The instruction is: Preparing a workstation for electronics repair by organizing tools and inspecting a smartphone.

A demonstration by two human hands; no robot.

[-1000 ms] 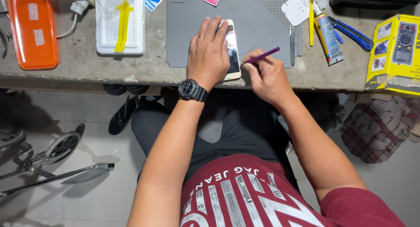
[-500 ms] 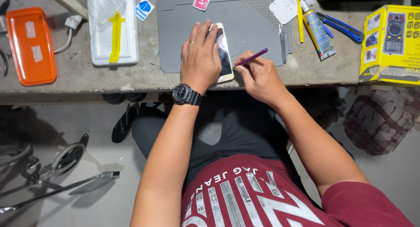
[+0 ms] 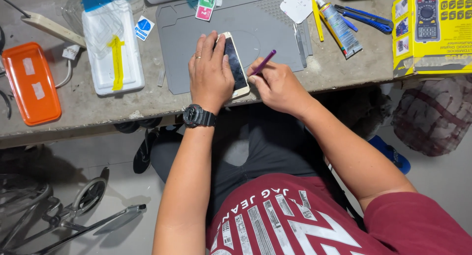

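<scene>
A smartphone [image 3: 235,63] with a dark screen and pale frame lies on a grey work mat [image 3: 265,29] at the bench's near edge. My left hand [image 3: 209,73], with a ring and a black wristwatch, presses flat on the phone's left side and holds it down. My right hand [image 3: 278,85] grips a thin purple tool [image 3: 264,61] like a pen, its tip at the phone's right edge.
An orange case [image 3: 29,83] and a white plastic tray [image 3: 115,48] with a yellow strip sit to the left. A glue tube [image 3: 339,24], a blue knife [image 3: 364,16] and a yellow meter box [image 3: 432,29] lie right. A scooter [image 3: 73,210] stands on the floor.
The view has shifted slightly, so the bench sits a bit lower and further left in frame. Both hands stay on the phone and the purple tool, with hardly any movement.
</scene>
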